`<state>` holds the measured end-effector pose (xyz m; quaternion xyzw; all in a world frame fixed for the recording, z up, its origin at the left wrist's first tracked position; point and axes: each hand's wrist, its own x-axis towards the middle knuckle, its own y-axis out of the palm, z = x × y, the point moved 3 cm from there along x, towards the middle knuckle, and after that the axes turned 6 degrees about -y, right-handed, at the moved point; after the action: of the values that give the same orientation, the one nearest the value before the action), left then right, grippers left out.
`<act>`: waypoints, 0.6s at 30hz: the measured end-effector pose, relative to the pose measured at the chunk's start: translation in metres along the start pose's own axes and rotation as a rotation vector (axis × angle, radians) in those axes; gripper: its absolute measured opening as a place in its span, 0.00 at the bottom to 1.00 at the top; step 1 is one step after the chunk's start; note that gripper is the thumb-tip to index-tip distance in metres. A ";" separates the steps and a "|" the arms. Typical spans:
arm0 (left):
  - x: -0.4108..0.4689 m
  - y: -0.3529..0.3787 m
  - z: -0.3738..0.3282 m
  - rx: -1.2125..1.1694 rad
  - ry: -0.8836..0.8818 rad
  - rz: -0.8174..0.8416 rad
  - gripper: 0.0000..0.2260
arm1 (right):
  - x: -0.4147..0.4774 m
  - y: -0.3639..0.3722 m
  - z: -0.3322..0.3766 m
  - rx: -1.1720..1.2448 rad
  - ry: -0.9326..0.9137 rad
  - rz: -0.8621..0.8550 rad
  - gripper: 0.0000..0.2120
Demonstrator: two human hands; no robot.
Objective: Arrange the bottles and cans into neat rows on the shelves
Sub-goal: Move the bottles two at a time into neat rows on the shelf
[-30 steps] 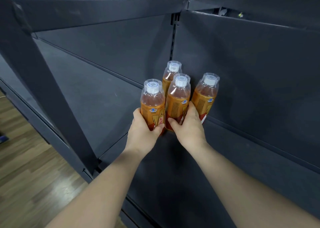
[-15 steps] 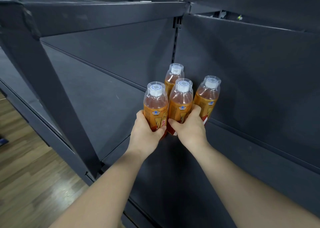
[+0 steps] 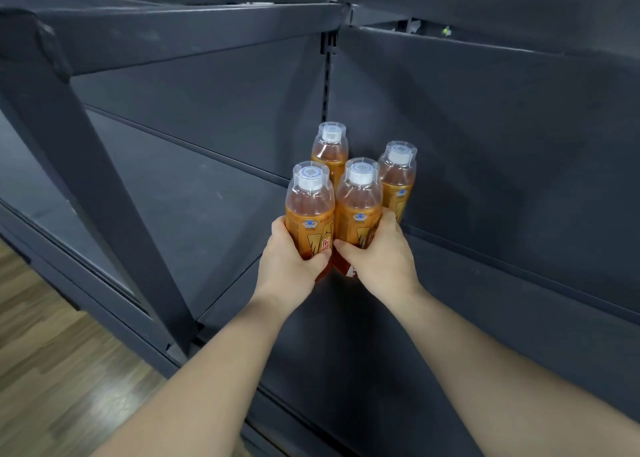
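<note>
Several orange tea bottles with white caps stand upright in a tight cluster on the dark shelf (image 3: 381,335), close to the back panel. My left hand (image 3: 289,266) grips the front left bottle (image 3: 309,210) around its lower label. My right hand (image 3: 381,260) grips the front right bottle (image 3: 358,207) the same way. Behind them stand a back left bottle (image 3: 329,151) and a back right bottle (image 3: 398,174), both untouched. The two held bottles touch each other side by side.
The dark shelf stretches left and right of the cluster. An upper shelf edge (image 3: 194,37) runs overhead and a slanted upright post (image 3: 90,179) stands at the left. Wooden floor (image 3: 52,370) shows at the lower left.
Both hands have kept their grip on the two front bottles. The front bottles have slid slightly nearer each other and the back pair; the view shifted a little.
</note>
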<state>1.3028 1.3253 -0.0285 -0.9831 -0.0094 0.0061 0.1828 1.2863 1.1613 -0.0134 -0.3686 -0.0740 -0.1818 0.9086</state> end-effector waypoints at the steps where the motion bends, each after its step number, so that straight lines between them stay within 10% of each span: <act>1: -0.003 0.002 -0.003 -0.002 0.010 0.015 0.27 | -0.004 -0.005 -0.001 -0.001 0.002 -0.010 0.37; 18: -0.097 0.132 -0.062 0.046 0.203 0.372 0.33 | -0.113 -0.159 -0.085 -0.026 0.235 -0.295 0.35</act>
<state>1.2091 1.1778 -0.0174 -0.9591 0.1907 -0.0590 0.2009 1.1209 1.0276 -0.0025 -0.3417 -0.0185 -0.3558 0.8697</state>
